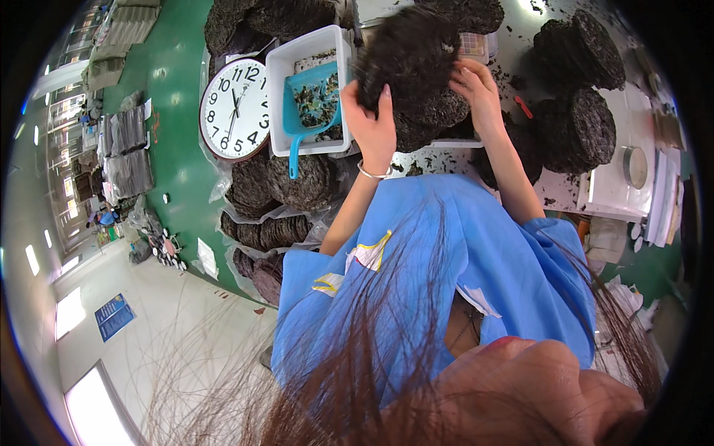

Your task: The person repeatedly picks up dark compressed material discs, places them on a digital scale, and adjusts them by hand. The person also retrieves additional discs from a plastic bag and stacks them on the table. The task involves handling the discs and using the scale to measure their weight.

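Observation:
A round, dark, dried sheet, seaweed-like (410, 53), is raised above the table and slightly blurred. My left hand (371, 120) grips its lower left edge, thumb on the near face. At its right edge is my right hand (474, 89), fingers spread and bent; whether the fingertips touch the sheet I cannot tell. Below and between the hands lie more dark round sheets (440, 111). Left of my left hand, a white plastic tub (276, 72) holds a blue dustpan (290, 106) with dark and pale scraps in it.
A round wall clock (237, 108) leans left of the tub. Stacks of dark round sheets stand at the right (583, 131) and lower left (301, 181). A small red tool (523, 107) and scattered flakes lie on the white table (563, 195). A round metal-rimmed dish (635, 167) stands far right.

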`<action>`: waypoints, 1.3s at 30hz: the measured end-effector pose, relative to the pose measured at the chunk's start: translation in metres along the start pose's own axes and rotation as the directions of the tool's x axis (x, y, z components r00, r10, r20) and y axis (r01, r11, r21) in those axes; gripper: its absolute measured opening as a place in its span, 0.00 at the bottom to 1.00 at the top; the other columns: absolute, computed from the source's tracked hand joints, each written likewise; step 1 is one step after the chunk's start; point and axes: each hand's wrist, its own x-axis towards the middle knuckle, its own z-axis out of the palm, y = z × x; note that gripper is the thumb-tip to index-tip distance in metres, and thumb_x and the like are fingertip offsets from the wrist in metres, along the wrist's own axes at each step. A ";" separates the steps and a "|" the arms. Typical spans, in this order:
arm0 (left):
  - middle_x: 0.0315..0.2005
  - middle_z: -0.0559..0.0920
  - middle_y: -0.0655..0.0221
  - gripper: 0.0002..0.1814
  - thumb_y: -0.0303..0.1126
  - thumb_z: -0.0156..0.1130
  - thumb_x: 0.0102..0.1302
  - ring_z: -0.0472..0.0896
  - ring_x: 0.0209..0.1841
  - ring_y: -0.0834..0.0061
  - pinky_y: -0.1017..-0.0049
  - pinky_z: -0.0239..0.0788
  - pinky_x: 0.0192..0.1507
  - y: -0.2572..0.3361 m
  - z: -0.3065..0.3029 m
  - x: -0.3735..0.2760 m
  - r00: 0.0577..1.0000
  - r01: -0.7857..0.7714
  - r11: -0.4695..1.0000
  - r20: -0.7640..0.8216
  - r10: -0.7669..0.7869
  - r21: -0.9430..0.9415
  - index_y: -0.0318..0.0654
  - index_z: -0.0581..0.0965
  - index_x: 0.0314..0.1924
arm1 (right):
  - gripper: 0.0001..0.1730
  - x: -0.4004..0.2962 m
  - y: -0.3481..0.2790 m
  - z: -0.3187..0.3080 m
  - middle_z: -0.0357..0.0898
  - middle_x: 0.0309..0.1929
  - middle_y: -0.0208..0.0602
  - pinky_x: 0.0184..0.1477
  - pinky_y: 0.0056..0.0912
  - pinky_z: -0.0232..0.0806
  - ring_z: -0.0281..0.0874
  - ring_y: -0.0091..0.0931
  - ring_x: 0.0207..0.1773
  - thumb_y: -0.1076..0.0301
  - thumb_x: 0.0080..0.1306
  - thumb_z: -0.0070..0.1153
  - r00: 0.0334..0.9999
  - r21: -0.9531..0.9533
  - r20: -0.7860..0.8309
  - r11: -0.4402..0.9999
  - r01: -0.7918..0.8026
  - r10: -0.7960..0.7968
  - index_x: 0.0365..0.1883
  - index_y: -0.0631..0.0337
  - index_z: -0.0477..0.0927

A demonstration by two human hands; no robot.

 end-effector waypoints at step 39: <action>0.56 0.83 0.66 0.14 0.18 0.56 0.57 0.76 0.66 0.63 0.58 0.62 0.70 -0.078 -0.021 -0.055 0.790 -0.485 0.794 0.574 0.218 0.366 0.38 0.77 0.44 | 0.09 0.127 0.052 -0.030 0.80 0.36 0.17 0.51 0.20 0.63 0.75 0.15 0.42 0.60 0.69 0.66 0.918 -0.155 0.165 0.929 -0.337 0.361 0.43 0.52 0.86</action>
